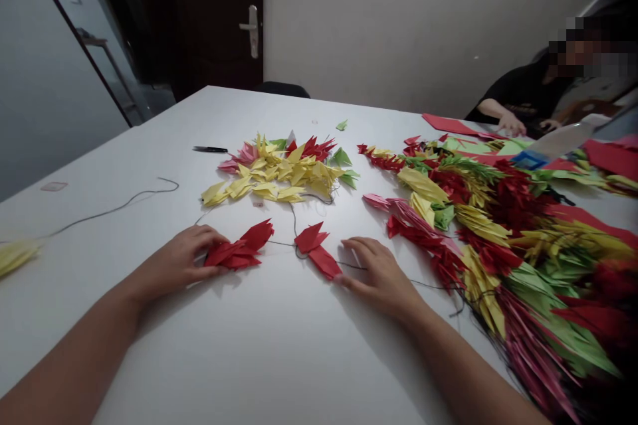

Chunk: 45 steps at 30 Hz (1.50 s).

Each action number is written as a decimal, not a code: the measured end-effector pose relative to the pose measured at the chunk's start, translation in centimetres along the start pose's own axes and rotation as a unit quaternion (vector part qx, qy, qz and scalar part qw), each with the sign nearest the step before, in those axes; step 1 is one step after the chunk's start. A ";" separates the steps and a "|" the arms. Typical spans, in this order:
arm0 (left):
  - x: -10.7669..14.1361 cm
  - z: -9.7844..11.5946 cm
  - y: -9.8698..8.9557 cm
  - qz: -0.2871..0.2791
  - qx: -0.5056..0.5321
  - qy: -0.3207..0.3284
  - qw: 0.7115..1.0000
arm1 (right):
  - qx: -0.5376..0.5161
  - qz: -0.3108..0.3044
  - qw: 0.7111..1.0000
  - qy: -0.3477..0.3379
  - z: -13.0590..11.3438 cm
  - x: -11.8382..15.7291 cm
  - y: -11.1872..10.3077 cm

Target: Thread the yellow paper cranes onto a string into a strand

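My left hand point(192, 255) has its thumb and fingers closed around the near end of a bundle of red folded paper pieces point(242, 249). To its right, two more red folded paper pieces point(321, 259) lie on a dark cord point(282, 243) that runs between the bundles. My right hand point(381, 272) rests beside these two, fingers apart, its thumb tip touching the lower one. The cord passes beneath my right fingers and continues right. Beyond both hands lies a pile of yellow folded paper pieces point(299, 172), with red, pink and green ones at its edges.
On the white table point(259, 352), strung paper garlands point(478, 232) in several colours crowd the right side. A dark pen-like object point(210, 149) lies behind the pile. A loose cord point(114, 202) and yellow paper point(17, 255) are at left. Another person point(528, 96) sits at the far right.
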<state>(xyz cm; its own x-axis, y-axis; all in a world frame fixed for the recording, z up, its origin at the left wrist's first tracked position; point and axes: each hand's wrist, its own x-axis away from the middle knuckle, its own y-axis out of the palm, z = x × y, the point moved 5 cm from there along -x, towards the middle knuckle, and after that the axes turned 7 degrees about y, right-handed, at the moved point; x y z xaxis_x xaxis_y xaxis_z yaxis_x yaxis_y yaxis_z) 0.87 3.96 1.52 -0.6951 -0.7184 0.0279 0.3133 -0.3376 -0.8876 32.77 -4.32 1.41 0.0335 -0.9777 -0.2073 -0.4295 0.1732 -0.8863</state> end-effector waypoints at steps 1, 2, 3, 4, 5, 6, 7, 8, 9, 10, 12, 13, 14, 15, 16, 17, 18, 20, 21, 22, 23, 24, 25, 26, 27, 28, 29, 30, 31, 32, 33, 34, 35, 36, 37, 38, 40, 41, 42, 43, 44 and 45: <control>-0.1 0.1 0.1 -0.007 -0.002 0.003 1.000 | -0.002 -0.013 1.000 -0.012 0.1 0.4 0.4; -0.2 0.2 0.2 -0.011 -0.003 0.006 1.000 | -0.010 -0.019 1.000 -0.022 0.1 0.5 0.6; -0.2 0.3 0.3 -0.012 -0.004 0.008 1.000 | -0.024 -0.023 0.999 -0.031 -0.1 0.6 0.8; -0.2 0.4 0.4 -0.012 -0.005 0.009 1.000 | -0.039 -0.026 0.998 -0.040 -0.3 0.5 0.8; -0.3 0.4 0.4 -0.012 -0.006 0.008 1.000 | -0.052 -0.026 0.997 -0.049 -0.5 0.4 0.8; -0.3 0.5 0.4 -0.012 -0.008 0.008 1.000 | -0.062 -0.026 0.996 -0.054 -0.7 0.3 0.7; -0.2 0.6 0.5 -0.013 -0.011 0.008 1.000 | -0.069 -0.026 0.996 -0.049 -0.8 0.1 0.6; -0.2 0.7 0.5 -0.015 -0.013 0.009 1.000 | -0.076 -0.032 0.996 -0.036 -0.7 0.0 0.6; -0.2 0.7 0.4 -0.016 -0.014 0.011 1.000 | -0.081 -0.042 0.996 -0.014 -0.5 -0.1 0.6; -0.2 0.7 0.4 -0.017 -0.014 0.014 1.000 | -0.088 -0.054 0.995 0.013 -0.2 -0.2 0.6; -0.3 0.7 0.4 -0.018 -0.011 0.018 1.000 | -0.102 -0.082 0.989 0.071 0.5 -0.2 0.5; -0.3 0.7 0.4 -0.020 -0.010 0.020 1.000 | -0.110 -0.093 0.985 0.093 0.9 -0.1 0.3; -0.3 0.6 0.5 -0.022 -0.009 0.022 0.999 | -0.122 -0.098 0.982 0.110 1.2 0.0 -0.2; -0.4 0.6 0.5 -0.024 -0.007 0.025 0.999 | -0.136 -0.100 0.978 0.120 1.5 0.2 -0.8; -0.4 0.6 0.6 -0.026 -0.005 0.029 0.999 | -0.149 -0.105 0.975 0.124 1.8 0.4 -1.6; -0.3 0.7 0.7 -0.029 -0.001 0.034 0.999 | -0.162 -0.108 0.973 0.123 2.0 0.7 -2.6; -0.3 0.8 0.8 -0.033 0.004 0.040 0.999 | -0.165 -0.126 0.972 0.114 2.2 1.1 -3.5; -0.2 1.3 1.1 -0.044 0.018 0.052 0.997 | -0.136 -0.185 0.969 0.093 2.7 2.2 -5.1; -0.2 1.6 1.2 -0.051 0.024 0.059 0.997 | -0.114 -0.215 0.966 0.093 3.0 2.8 -5.7; -0.1 2.0 1.3 -0.056 0.029 0.065 0.996 | -0.084 -0.228 0.964 0.105 3.4 3.2 -6.2; -0.1 2.3 1.4 -0.060 0.033 0.072 0.995 | -0.048 -0.215 0.970 0.106 3.4 3.3 -6.7; -0.1 2.6 1.5 -0.061 0.035 0.077 0.995 | -0.010 -0.179 0.979 0.101 3.1 3.2 -7.2; -0.1 2.8 1.5 -0.061 0.036 0.082 0.994 | 0.024 -0.119 0.989 0.090 2.3 2.9 -7.6; -0.2 2.9 1.5 -0.061 0.037 0.083 0.994 | 0.045 -0.048 0.995 0.069 1.0 2.5 -7.8; -0.2 3.0 1.6 -0.061 0.036 0.082 0.994 | 0.049 -0.014 0.998 0.040 -0.8 2.1 -7.4; -0.2 2.9 1.7 -0.062 0.034 0.081 0.994 | 0.041 -0.006 0.999 0.006 -3.0 1.7 -6.6; -0.3 2.9 1.7 -0.061 0.030 0.081 0.994 | 0.031 -0.020 0.999 -0.036 -5.3 1.3 -5.3; -0.3 2.8 1.8 -0.059 0.026 0.084 0.994 | 0.027 -0.043 0.996 -0.075 -7.6 1.0 -4.0; -0.3 2.8 1.8 -0.054 0.021 0.090 0.994 | 0.032 -0.056 0.992 -0.108 -9.6 0.7 -2.7; -0.4 2.9 1.7 -0.047 0.016 0.098 0.994 | 0.046 -0.065 0.987 -0.140 -11.4 0.5 -1.4; -0.4 2.9 1.7 -0.039 0.012 0.105 0.994 | 0.062 -0.079 0.980 -0.169 -12.8 0.4 -0.2; -0.4 3.0 1.7 -0.032 0.010 0.111 0.993 | 0.084 -0.095 0.974 -0.186 -13.7 0.3 1.0; -0.3 3.0 1.7 -0.028 0.011 0.114 0.993 | 0.107 -0.113 0.969 -0.194 -14.2 0.3 2.0; -0.3 3.0 1.7 -0.026 0.011 0.114 0.993 | 0.130 -0.124 0.964 -0.194 -14.3 0.3 2.8; -0.3 3.0 1.7 -0.024 0.012 0.113 0.993 | 0.151 -0.128 0.961 -0.192 -14.1 0.4 3.4; -0.4 3.1 1.7 -0.023 0.012 0.113 0.993 | 0.167 -0.123 0.960 -0.189 -13.8 0.4 3.7; -0.4 3.2 1.7 -0.023 0.011 0.116 0.993 | 0.188 -0.094 0.959 -0.191 -13.1 0.4 3.8; -0.4 3.2 1.7 -0.024 0.011 0.117 0.993 | 0.193 -0.077 0.958 -0.196 -12.8 0.5 3.7; -0.4 3.3 1.7 -0.027 0.012 0.116 0.993 | 0.196 -0.062 0.958 -0.201 -12.5 0.5 3.5; -0.5 3.3 1.7 -0.029 0.015 0.114 0.993 | 0.198 -0.047 0.957 -0.206 -12.2 0.6 3.3; -0.5 3.4 1.6 -0.030 0.017 0.110 0.993 | 0.199 -0.032 0.956 -0.212 -11.9 0.8 3.0; -0.4 3.4 1.6 -0.030 0.019 0.106 0.994 | 0.199 -0.017 0.955 -0.220 -11.6 0.9 2.7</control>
<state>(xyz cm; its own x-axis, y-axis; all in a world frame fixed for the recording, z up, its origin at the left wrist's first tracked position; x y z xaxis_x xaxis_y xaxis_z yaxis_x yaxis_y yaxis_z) 3.87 1.67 1.65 -0.8328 -0.5532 -0.0205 0.2882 -0.4016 -0.8693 21.18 -6.13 3.62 0.4551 -0.8542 -0.2514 -0.0470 0.2589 -0.9648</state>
